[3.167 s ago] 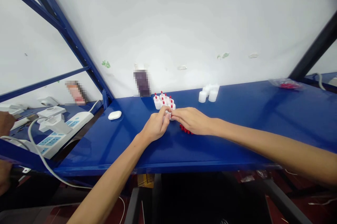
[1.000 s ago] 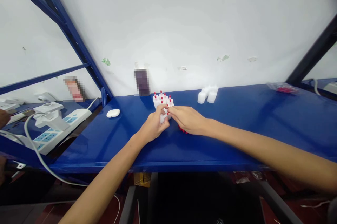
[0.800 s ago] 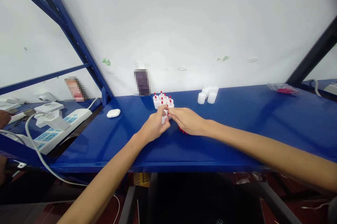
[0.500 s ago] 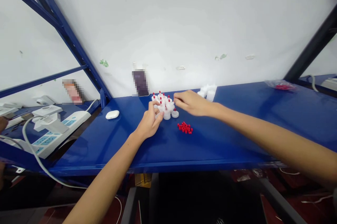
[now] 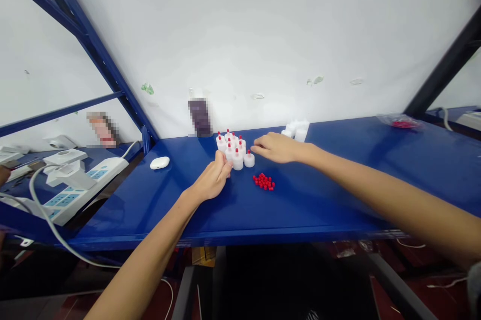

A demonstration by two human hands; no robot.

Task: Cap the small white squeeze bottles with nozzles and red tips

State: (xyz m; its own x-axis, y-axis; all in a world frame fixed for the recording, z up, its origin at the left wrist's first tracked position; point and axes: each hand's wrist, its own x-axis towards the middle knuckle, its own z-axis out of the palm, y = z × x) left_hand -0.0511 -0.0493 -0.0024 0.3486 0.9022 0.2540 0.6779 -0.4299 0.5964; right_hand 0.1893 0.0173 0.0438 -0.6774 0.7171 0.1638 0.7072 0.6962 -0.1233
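A cluster of small white plastic bottles (image 5: 237, 161) with red caps stands upright on the blue table (image 5: 319, 200). My left hand (image 5: 215, 178) is at the cluster's near left side, its fingers closed together against the bottles. Whatever those fingers may hold is hidden. One short white bottle (image 5: 249, 161) with a red tip stands at the cluster's right edge. Just right of it, my right hand (image 5: 277, 147) hovers with curled fingers, and nothing shows between them. A pile of loose red caps (image 5: 264, 182) lies in front of the bottles.
More white bottles (image 5: 300, 132) are by the wall, behind my right hand. A blurred phone (image 5: 201, 118) leans on the wall. A white earbud case (image 5: 160, 163) lies at left, and a clear bag with red pieces (image 5: 402, 123) at far right. Power strips (image 5: 71, 195) and cables are beyond the left edge.
My left fingers have closed in from a spread, curved pose beside the bottles. My right hand has shifted slightly right, away from the cluster. The short bottle at its edge now shows fully upright.
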